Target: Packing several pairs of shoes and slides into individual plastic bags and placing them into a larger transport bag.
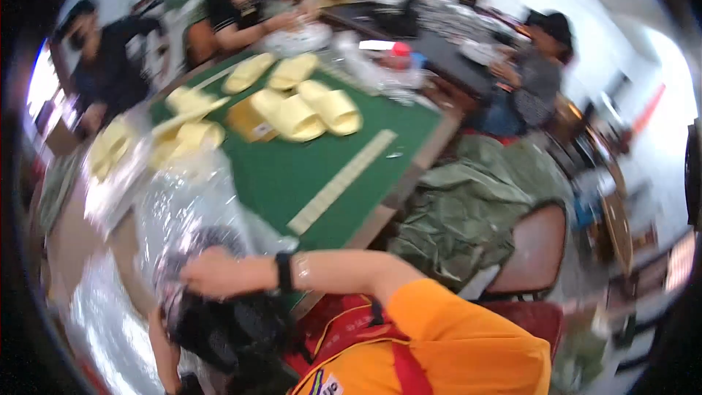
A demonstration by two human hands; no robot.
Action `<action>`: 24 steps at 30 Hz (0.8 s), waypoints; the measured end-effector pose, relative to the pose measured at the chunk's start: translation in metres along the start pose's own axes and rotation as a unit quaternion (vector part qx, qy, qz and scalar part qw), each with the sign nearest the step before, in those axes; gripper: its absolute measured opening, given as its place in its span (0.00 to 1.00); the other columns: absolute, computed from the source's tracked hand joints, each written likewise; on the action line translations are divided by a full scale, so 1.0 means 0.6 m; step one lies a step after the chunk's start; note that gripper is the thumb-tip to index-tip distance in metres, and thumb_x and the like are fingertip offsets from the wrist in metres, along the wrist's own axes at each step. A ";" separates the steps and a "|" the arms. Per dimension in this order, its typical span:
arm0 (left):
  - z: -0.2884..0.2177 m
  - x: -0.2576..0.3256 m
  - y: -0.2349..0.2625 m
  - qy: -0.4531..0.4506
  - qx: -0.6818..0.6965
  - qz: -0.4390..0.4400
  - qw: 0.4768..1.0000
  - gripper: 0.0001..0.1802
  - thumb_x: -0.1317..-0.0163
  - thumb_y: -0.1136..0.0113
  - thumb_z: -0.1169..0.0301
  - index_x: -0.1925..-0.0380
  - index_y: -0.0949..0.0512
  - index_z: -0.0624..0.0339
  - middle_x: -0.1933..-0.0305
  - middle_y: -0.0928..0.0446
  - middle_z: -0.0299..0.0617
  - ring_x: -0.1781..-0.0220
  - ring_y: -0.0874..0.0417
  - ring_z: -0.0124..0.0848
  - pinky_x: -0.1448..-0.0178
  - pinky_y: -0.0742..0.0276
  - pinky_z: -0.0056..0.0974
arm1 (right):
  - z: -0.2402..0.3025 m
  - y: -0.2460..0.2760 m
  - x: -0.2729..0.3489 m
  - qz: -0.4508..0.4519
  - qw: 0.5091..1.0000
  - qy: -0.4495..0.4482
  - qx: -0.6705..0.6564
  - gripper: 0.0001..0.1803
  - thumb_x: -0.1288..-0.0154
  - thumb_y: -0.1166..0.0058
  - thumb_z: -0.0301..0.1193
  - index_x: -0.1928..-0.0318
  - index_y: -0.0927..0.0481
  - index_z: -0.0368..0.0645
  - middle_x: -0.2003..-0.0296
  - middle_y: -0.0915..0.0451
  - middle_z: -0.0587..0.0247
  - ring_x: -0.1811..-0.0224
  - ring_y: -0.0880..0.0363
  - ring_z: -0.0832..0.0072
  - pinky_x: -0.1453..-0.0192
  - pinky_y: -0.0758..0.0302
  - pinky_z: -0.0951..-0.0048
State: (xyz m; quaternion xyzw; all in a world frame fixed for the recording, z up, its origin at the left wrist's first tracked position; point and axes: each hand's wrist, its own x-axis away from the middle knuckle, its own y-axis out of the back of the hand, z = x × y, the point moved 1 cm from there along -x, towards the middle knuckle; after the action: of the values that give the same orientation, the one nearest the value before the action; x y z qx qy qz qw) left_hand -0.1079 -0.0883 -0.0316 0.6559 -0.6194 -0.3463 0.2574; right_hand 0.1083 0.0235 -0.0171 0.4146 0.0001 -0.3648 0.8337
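My right hand (223,273), with a black band at the wrist, reaches across to the left. Its fingers look closed on crumpled clear plastic bag (199,241), though motion blur softens them. My left forearm (162,347) rises at the lower left, and its hand is hidden around the bunched plastic. Between my arms is a blurred black mass (234,329) that I cannot make out. Several pale yellow slippers (296,117) lie on the green tabletop (263,175) beyond my hands. More yellow slippers (110,148) show in clear plastic at the table's left edge.
A pale strip (342,181) runs along the green top. Green-grey sheeting (468,205) drapes beside a chair (532,245) on the right. Clear plastic sheeting (110,322) spreads at the lower left. Several people sit around, one (537,77) by the dark table at the far right.
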 end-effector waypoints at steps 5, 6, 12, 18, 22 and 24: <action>0.024 -0.001 -0.001 0.048 0.038 0.029 0.998 0.26 0.41 0.47 0.70 0.44 0.38 0.71 0.43 0.33 0.53 0.45 0.31 0.47 0.41 0.39 0.41 | 0.009 0.002 0.007 -0.056 0.994 0.074 0.051 0.09 0.55 0.51 0.33 0.78 0.22 0.41 0.82 0.25 0.49 0.77 0.23 0.53 0.74 0.28 0.55; 0.038 0.000 -0.001 0.033 0.052 0.000 0.998 0.22 0.39 0.51 0.72 0.47 0.36 0.74 0.46 0.31 0.54 0.50 0.28 0.48 0.46 0.33 0.41 | 0.011 -0.011 0.004 -0.081 0.993 0.069 0.055 0.09 0.54 0.51 0.33 0.79 0.22 0.41 0.82 0.25 0.50 0.77 0.23 0.53 0.74 0.29 0.54; 0.009 -0.087 -0.043 -0.008 0.050 -0.024 0.998 0.21 0.39 0.52 0.72 0.48 0.36 0.73 0.47 0.31 0.55 0.50 0.28 0.49 0.47 0.33 0.41 | -0.014 -0.032 0.006 -0.025 0.996 0.066 0.053 0.09 0.53 0.49 0.33 0.75 0.24 0.40 0.75 0.27 0.57 0.70 0.25 0.58 0.70 0.31 0.58; -0.034 -0.088 -0.036 -0.007 0.028 -0.105 0.994 0.19 0.39 0.52 0.71 0.50 0.34 0.73 0.48 0.30 0.57 0.51 0.28 0.50 0.47 0.33 0.42 | 0.009 -0.037 0.024 -0.146 0.970 0.170 0.092 0.08 0.52 0.49 0.33 0.76 0.25 0.41 0.75 0.27 0.57 0.70 0.25 0.59 0.68 0.28 0.59; -0.076 -0.090 -0.040 -0.011 0.021 -0.156 0.987 0.19 0.39 0.53 0.71 0.51 0.34 0.73 0.49 0.30 0.58 0.52 0.28 0.51 0.47 0.33 0.42 | 0.021 -0.010 0.048 -0.210 0.955 0.185 0.102 0.09 0.48 0.53 0.36 0.76 0.28 0.44 0.81 0.28 0.58 0.76 0.25 0.60 0.78 0.31 0.60; -0.108 -0.103 -0.056 -0.023 0.025 -0.168 0.985 0.18 0.39 0.53 0.71 0.51 0.33 0.73 0.50 0.30 0.58 0.52 0.28 0.51 0.47 0.33 0.42 | -0.002 -0.010 0.056 -0.163 0.972 0.126 0.114 0.09 0.49 0.53 0.32 0.68 0.24 0.45 0.73 0.23 0.58 0.73 0.25 0.59 0.74 0.31 0.59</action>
State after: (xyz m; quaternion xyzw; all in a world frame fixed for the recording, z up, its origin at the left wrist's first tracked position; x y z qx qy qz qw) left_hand -0.0361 -0.0297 -0.0085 0.7488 -0.5143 -0.3842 0.1649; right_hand 0.1299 0.0018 -0.0322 0.5440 0.1313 -0.4385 0.7032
